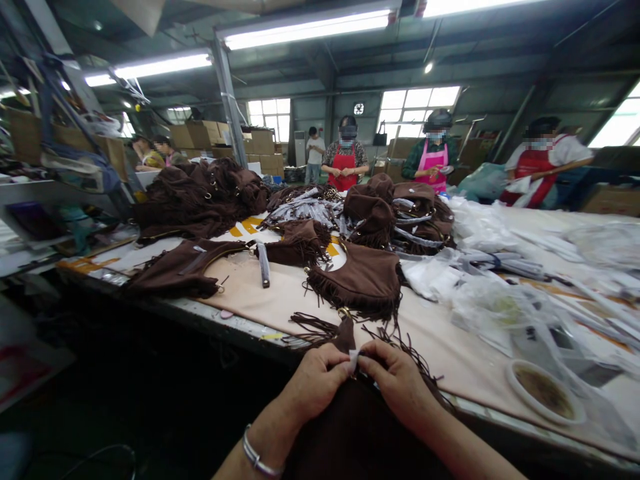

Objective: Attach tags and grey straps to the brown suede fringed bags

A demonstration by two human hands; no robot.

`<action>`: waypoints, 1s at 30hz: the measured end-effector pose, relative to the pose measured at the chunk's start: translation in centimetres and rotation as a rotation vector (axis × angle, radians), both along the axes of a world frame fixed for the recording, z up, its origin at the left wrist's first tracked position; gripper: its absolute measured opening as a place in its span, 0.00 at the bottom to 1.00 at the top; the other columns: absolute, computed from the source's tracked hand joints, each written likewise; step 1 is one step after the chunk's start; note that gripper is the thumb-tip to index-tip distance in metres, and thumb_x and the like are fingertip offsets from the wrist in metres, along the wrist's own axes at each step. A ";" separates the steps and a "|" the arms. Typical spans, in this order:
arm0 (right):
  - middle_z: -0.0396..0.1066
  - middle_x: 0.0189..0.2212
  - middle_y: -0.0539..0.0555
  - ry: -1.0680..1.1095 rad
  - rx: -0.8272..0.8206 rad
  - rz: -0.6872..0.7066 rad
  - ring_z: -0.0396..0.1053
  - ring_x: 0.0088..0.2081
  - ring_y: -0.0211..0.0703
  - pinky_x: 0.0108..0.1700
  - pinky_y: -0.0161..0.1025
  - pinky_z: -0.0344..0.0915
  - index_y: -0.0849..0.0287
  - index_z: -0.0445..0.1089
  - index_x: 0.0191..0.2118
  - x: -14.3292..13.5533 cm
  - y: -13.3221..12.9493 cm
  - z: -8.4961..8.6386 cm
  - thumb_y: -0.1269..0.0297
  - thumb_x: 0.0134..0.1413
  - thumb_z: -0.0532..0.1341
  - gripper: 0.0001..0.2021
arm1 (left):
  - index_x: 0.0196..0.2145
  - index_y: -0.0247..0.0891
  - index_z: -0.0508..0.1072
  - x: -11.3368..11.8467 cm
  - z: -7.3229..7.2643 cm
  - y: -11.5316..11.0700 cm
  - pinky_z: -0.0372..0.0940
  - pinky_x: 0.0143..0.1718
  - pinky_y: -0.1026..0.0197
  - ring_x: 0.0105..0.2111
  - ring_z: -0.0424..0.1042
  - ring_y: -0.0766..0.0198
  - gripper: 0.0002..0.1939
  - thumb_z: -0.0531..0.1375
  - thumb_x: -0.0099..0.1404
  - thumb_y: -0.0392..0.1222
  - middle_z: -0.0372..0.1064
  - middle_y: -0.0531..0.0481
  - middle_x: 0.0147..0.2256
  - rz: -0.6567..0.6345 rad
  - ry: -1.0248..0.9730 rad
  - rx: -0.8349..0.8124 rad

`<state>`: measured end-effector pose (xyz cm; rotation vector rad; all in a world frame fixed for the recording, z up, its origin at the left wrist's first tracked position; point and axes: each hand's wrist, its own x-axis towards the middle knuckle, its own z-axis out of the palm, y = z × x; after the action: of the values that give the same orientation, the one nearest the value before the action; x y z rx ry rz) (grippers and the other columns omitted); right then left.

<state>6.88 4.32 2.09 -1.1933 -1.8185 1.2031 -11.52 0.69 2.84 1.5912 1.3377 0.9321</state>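
I have the long desk (280,293) beyond the held bag, its pale cover running off to both sides. Across it, farther from the held bag, I see people, one in a red apron (346,160). A heap of brown bags (200,193) lies beyond the held bag, to its left. The held bag (350,430) itself is at the desk's near edge, toward me; its lower part is too dark to read. A fringed bag (360,277) lies flat just past it, and crumpled clear plastic (500,313) spreads to its right. My left hand (313,387) and right hand (400,383) meet at the held bag's narrow upper end, thumbs and fingertips pinching. A bowl (545,393) with something brown inside stands to its right; a wrapped strap (263,267) lies beyond, to its left. A metal ring (344,312) sits at its tip. Between my fingertips, against it, is a white scrap (353,361), pinched from both sides.
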 end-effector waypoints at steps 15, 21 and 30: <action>0.68 0.25 0.47 0.218 -0.371 0.198 0.61 0.27 0.36 0.31 0.34 0.56 0.59 0.72 0.35 0.6 1.2 0.1 0.52 0.49 0.67 0.15 | 0.28 0.39 0.76 1.3 -0.3 -1.1 0.61 0.41 0.60 0.37 0.68 0.61 0.10 0.57 0.65 0.37 0.66 0.51 0.33 0.016 -0.004 0.044; 0.66 0.22 0.46 0.222 -0.363 0.162 0.60 0.27 0.36 0.32 0.36 0.55 0.60 0.72 0.28 0.1 1.7 0.9 0.56 0.46 0.69 0.12 | 0.28 0.38 0.77 1.1 -0.2 -0.8 0.60 0.42 0.60 0.37 0.68 0.62 0.08 0.58 0.62 0.35 0.67 0.52 0.32 0.032 -0.030 0.022; 0.68 0.23 0.46 0.415 -0.422 0.199 0.60 0.27 0.36 0.33 0.35 0.56 0.60 0.72 0.27 -0.7 2.0 0.7 0.70 0.40 0.66 0.04 | 0.26 0.37 0.75 0.7 -0.8 -0.6 0.59 0.41 0.60 0.36 0.67 0.62 0.07 0.60 0.60 0.37 0.66 0.53 0.30 0.000 -0.045 -0.050</action>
<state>6.18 6.30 2.74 -0.8940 -1.4344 1.8607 -10.85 0.09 2.07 1.5237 1.3194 0.9222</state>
